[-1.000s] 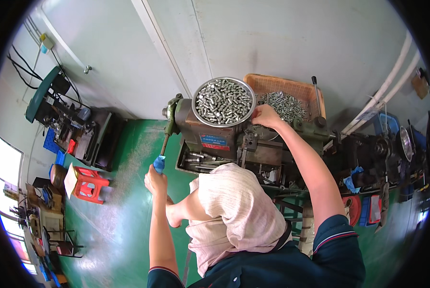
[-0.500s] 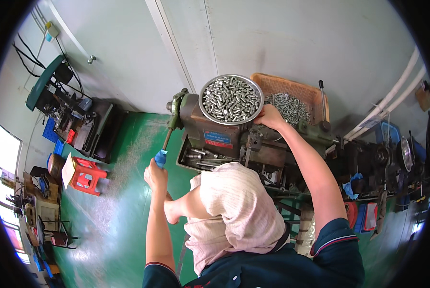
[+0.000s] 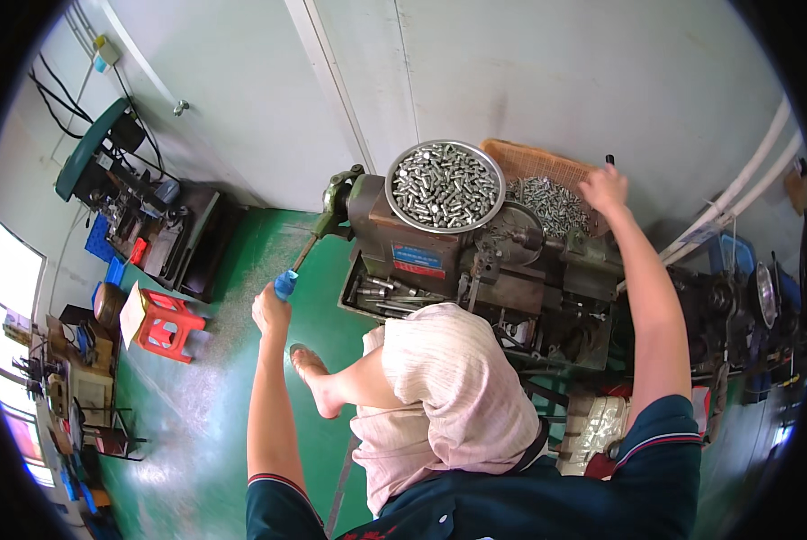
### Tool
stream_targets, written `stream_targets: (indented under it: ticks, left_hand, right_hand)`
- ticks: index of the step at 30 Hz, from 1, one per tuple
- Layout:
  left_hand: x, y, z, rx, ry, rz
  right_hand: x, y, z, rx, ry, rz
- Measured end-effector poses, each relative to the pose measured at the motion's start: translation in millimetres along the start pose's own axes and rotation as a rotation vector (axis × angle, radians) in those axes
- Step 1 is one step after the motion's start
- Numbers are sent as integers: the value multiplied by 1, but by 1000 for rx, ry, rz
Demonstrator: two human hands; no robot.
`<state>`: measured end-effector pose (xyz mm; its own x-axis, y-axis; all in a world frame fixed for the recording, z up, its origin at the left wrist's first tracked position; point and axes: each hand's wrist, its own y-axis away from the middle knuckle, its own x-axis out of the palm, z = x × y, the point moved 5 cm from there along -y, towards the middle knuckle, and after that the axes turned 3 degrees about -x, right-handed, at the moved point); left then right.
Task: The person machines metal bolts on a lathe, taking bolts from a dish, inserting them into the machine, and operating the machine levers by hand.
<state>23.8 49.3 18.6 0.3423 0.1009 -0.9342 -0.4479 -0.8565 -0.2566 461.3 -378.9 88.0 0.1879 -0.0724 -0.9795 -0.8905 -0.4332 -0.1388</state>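
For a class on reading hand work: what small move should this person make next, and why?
Probably a gentle pull on the black-tipped lever with the right hand: that hand appears closed around it, the tip showing above, while the left hand grips the blue-wrapped handle, so both are in hand.

Left hand (image 3: 271, 309): open green floor (image 3: 237, 256) left of the fingers, out to the red stool (image 3: 171, 326). Ahead, the blue-gripped lever (image 3: 303, 254) fills the line to the machine. Right of the fingers, the tray (image 3: 367, 312) blocks; bare foot (image 3: 320, 385) below right. Right hand (image 3: 605, 192): upright lever (image 3: 610, 160) at the fingers, orange basket (image 3: 531, 163) just left, bowl (image 3: 444, 230) beyond that. Wall (image 3: 547, 76) past the fingertips, pipes (image 3: 732, 214) further right.
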Motion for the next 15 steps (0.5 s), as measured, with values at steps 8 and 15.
stream_targets:
  ticks: [8,15]
  left_hand:
    - [-5,2,-4,-2,26,31]
    - [-4,1,-4,6,27,12]
  right_hand:
    - [34,101,-137,200,-51,-348]
    - [-5,160,-133,199,34,-151]
